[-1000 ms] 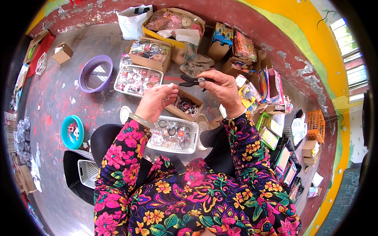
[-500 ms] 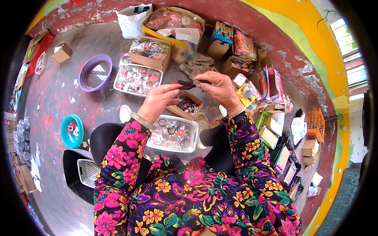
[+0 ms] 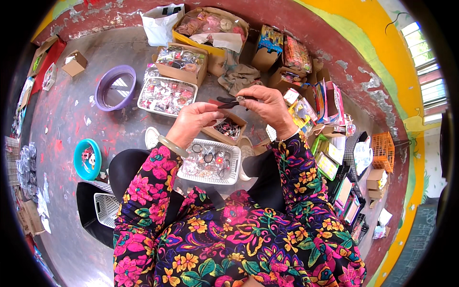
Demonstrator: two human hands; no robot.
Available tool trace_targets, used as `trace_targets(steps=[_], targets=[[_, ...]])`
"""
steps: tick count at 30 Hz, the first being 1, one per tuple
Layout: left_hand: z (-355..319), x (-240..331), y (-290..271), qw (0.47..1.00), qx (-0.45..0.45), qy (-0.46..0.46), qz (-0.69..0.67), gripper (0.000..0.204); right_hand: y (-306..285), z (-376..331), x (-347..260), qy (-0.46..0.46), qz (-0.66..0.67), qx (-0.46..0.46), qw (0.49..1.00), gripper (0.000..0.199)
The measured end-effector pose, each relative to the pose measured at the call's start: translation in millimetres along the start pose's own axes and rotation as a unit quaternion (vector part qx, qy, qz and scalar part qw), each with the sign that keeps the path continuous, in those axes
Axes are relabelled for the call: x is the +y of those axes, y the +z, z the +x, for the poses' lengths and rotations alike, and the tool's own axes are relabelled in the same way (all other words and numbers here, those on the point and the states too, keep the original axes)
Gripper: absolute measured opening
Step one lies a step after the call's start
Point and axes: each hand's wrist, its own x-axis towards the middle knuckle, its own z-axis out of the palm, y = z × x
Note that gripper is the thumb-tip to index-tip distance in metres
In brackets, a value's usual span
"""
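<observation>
Between my two hands, above the boxes on the floor, stretches a black hair tie (image 3: 227,103) with a small shiny ornament near its right end. My left hand (image 3: 195,122) pinches its left part between thumb and fingers; a pale bangle circles that wrist. The fingers of my right hand (image 3: 268,107) close on the ornamented end. Directly below lies a small cardboard box (image 3: 237,138) of dark hair accessories. A white plastic basket (image 3: 234,168) nearer me contains bagged hair ties, some of them black loops.
Beyond my left hand are another white basket (image 3: 141,101) of packets and a cardboard box (image 3: 204,71) filled with bagged goods. A purple basin (image 3: 99,92) and a turquoise basin (image 3: 76,162) stand on the left. Boxes and crates, including an orange crate (image 3: 384,152), line the right wall.
The black strands at the hair tie's left end have spread apart slightly and shifted between my fingers. Both hands have stayed in nearly the same place.
</observation>
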Motion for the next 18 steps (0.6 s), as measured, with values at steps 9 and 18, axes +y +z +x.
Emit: trace_targets(steps=[9,18], targets=[[-2.6,9.6,5.1,0.997,0.011,0.017,0.074,0.027,0.9,-0.2,-1.8,-0.049,0.037,0.023,0.998,0.018],[2.0,-0.6,1.7,0.999,0.013,0.029,0.043,0.027,3.9,-0.9,-8.4,-0.047,-0.040,0.002,0.998,0.019]])
